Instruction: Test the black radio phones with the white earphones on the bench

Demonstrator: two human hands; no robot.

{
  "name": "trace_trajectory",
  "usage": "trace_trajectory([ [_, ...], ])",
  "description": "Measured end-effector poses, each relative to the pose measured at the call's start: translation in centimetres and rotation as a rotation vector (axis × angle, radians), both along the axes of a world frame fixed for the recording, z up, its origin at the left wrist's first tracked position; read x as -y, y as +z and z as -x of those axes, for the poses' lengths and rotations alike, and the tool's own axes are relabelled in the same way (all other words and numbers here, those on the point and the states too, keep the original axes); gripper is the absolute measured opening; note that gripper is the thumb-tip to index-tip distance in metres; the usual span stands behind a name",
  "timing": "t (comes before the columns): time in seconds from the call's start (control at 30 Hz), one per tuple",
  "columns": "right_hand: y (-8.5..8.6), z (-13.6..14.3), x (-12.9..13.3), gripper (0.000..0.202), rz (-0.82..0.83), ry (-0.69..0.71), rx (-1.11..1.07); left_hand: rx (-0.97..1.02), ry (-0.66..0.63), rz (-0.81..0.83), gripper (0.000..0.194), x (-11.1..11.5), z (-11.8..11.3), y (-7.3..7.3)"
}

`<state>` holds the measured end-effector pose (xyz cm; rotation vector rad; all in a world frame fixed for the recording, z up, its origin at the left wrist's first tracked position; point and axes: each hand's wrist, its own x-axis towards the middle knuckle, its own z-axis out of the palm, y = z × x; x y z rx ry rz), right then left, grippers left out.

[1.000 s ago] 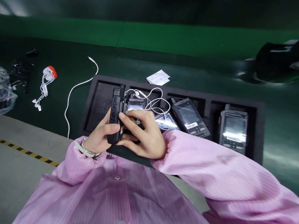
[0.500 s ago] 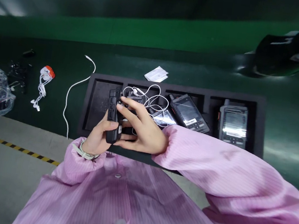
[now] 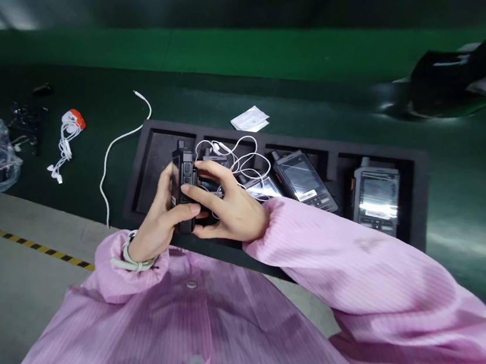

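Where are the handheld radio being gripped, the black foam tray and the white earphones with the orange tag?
handheld radio (image 3: 186, 170), head view, its buttoned side.
black foam tray (image 3: 418, 195), head view, right rim.
white earphones (image 3: 65, 145), head view, bundled cord.

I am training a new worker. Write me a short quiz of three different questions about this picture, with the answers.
1. True or false: both hands grip the black handheld radio.
2. Which colour is the cable lying on the green table left of the black foam tray? A) white B) red C) yellow
3. Fill in: the radio at the right end of the tray lies with its screen facing ____.

Key
1. True: the left hand and the right hand both close on it, above the tray.
2. A
3. up
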<state>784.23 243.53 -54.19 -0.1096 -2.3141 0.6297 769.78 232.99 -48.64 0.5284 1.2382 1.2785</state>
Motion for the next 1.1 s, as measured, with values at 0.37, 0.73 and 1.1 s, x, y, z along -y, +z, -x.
trace_trajectory([
  [0.37, 0.5, 0.3, 0.3, 0.112, 0.556, -0.114, -0.306, 0.299, 0.189, -0.015, 0.064, -0.1, 2.4, 1.2],
  [0.73, 3.6, -1.9, -2.8, 0.068, 1.316, 0.095, -0.111, 0.143, 0.136, -0.04, 0.065, 0.0, 5.5, 0.4],
  [1.1, 6.8, -2.9, -3.3, 0.034, 1.302, -0.14, -0.144, -0.167, 0.106, 0.006, 0.037, -0.8, 5.3, 0.4],
])
